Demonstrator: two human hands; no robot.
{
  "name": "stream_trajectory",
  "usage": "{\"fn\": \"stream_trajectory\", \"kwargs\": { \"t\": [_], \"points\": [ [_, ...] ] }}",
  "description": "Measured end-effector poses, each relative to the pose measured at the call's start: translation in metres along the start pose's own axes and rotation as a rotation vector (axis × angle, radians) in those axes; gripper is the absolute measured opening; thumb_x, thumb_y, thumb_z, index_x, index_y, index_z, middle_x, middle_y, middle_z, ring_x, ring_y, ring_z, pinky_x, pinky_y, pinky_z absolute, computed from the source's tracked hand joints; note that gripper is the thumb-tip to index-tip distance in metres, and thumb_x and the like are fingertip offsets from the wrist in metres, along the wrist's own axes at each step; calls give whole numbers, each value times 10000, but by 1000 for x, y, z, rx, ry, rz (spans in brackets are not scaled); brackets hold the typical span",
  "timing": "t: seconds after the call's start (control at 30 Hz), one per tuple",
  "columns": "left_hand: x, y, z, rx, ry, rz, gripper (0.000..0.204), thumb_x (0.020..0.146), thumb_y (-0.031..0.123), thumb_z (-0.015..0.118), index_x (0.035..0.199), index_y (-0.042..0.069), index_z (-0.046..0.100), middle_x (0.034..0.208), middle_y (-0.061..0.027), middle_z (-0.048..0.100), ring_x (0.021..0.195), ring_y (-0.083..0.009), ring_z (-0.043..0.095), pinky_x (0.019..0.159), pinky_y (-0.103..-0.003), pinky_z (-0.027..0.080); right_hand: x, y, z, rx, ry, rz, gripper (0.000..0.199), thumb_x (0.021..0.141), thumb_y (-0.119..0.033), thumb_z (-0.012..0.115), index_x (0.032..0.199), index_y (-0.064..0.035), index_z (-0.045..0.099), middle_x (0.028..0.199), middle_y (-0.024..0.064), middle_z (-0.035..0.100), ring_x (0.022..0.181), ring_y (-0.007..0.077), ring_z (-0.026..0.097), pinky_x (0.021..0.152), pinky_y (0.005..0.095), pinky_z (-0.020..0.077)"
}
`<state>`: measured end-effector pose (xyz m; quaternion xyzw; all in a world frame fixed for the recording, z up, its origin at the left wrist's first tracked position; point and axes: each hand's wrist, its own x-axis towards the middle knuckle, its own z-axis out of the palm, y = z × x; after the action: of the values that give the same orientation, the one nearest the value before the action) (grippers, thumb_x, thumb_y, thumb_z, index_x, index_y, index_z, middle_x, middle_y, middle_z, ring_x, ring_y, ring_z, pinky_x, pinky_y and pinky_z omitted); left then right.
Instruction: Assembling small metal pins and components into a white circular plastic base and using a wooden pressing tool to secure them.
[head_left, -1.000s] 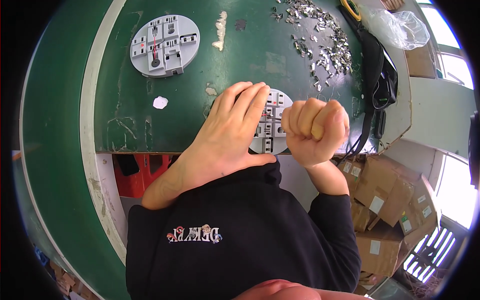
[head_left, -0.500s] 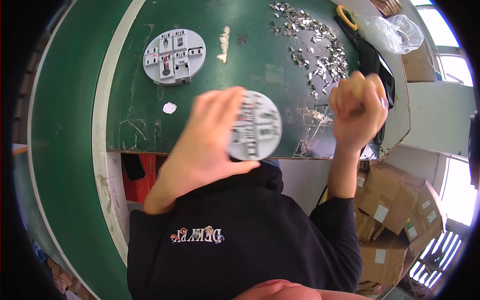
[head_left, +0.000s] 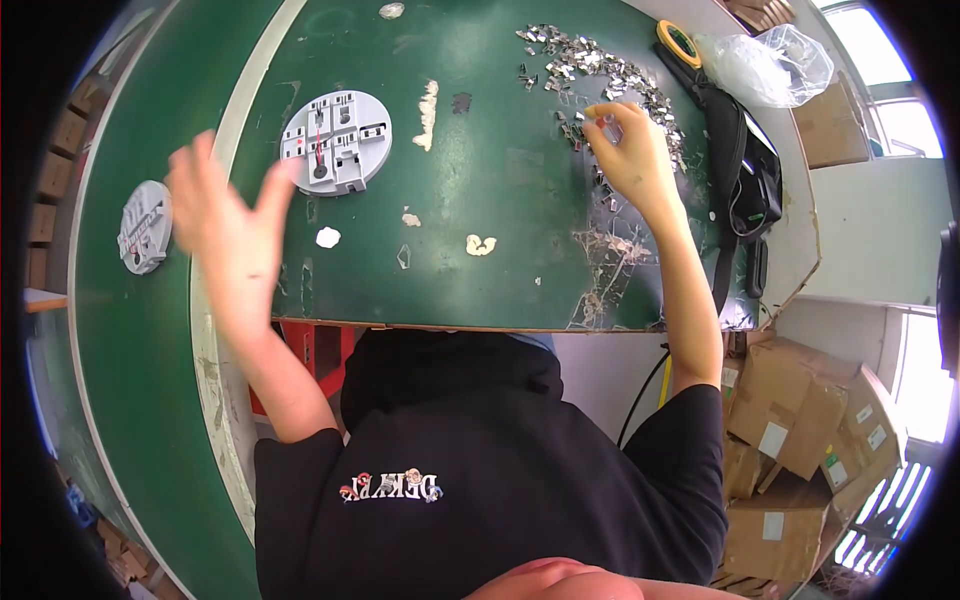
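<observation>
My left hand [head_left: 228,235] is open, fingers spread and slightly blurred, above the pale strip at the table's left. Just left of it, a round grey plastic base [head_left: 145,228] with slots and raised blocks lies on the left green surface; the fingers look clear of it. My right hand [head_left: 636,155] is bent over a scattered pile of small shiny metal clips [head_left: 568,62], with thumb and fingertips drawn together. Whatever is between those fingertips is too small to make out. A second round grey base [head_left: 372,150], with a red wire and a small black round part, lies on the table.
Yellow tape [head_left: 678,44], a clear plastic bag [head_left: 785,68] and a black bag [head_left: 745,170] line the table's right side. Whitish scraps [head_left: 480,245] dot the green tabletop [head_left: 500,180]. Cardboard boxes [head_left: 790,410] are stacked at the lower right.
My left hand has carried one grey base from the table's front to the left green surface and let go of it. My raised right fist has moved over to the metal clips.
</observation>
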<state>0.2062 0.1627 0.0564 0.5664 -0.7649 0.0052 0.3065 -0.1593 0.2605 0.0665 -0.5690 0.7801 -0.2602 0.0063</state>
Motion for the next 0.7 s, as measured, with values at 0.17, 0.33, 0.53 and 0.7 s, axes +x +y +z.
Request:
{"fn": "stream_trajectory", "kwargs": {
  "t": [0.17, 0.33, 0.53, 0.7],
  "points": [
    [-11, 42, 25, 4, -179, 148, 876, 812, 447, 776, 1455, -14, 400, 1417, -272, 447, 1263, -408, 451, 1072, -507, 369, 21, 9, 10, -74, -45, -10, 176, 834, -106, 689, 958, 16, 707, 869, 55, 657, 726, 157, 579, 660, 260, 463],
    [-9, 56, 14, -223, -263, 116, 845, 744, 281, 807, 1435, -14, 419, 1380, -218, 480, 1243, -370, 432, 1050, -451, 398, 23, 12, 5, 163, -116, 61, 118, 849, -78, 676, 937, -5, 705, 833, 34, 663, 706, 121, 576, 648, 229, 448],
    [-48, 84, -7, -674, -523, 431, 924, 602, 85, 812, 1448, 23, 444, 1401, -158, 502, 1254, -349, 453, 1075, -450, 391, -20, -51, -25, 492, -223, 138, 129, 849, -25, 686, 974, -30, 717, 793, 2, 672, 602, 39, 469, 575, 166, 355],
    [-69, 92, 6, -895, -640, 518, 919, 616, 57, 800, 1455, 19, 427, 1423, -159, 480, 1243, -352, 456, 1071, -453, 392, -56, -75, -40, 614, -370, 163, 130, 840, -6, 707, 964, -34, 733, 801, -14, 671, 567, 13, 394, 533, 158, 289]
  ]
}}
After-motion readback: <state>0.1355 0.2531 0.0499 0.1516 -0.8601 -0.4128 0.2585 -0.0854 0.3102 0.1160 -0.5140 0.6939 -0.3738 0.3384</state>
